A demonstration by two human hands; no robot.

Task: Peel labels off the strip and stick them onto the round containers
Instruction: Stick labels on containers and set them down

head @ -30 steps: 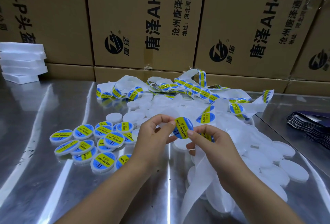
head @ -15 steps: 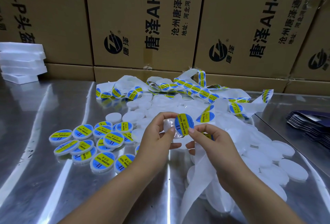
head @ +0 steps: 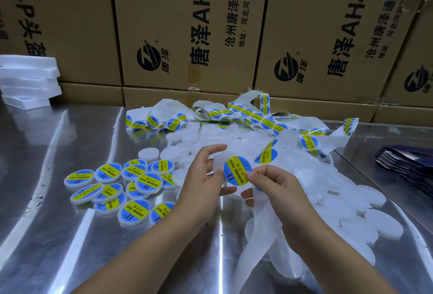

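We hold one round container above the steel table, our left hand curled round its rim with fingers above and below. It is translucent white and closed, so we cannot tell what is inside. Our right hand pinches the lower right edge of a round label, which lies across the face of that container; whether it is fully stuck down we cannot tell. The label is blue with a yellow band across it that reads SOLDERING PASTE in dark letters. Bare white backing strip trails down from beneath our right hand. To the left lies a cluster of labelled containers, overlapping one another, each with the same blue and yellow face. To the right and behind our hands spreads a heap of plain white containers, all closed. Beyond them the label strip loops in a tangle near the cardboard boxes.
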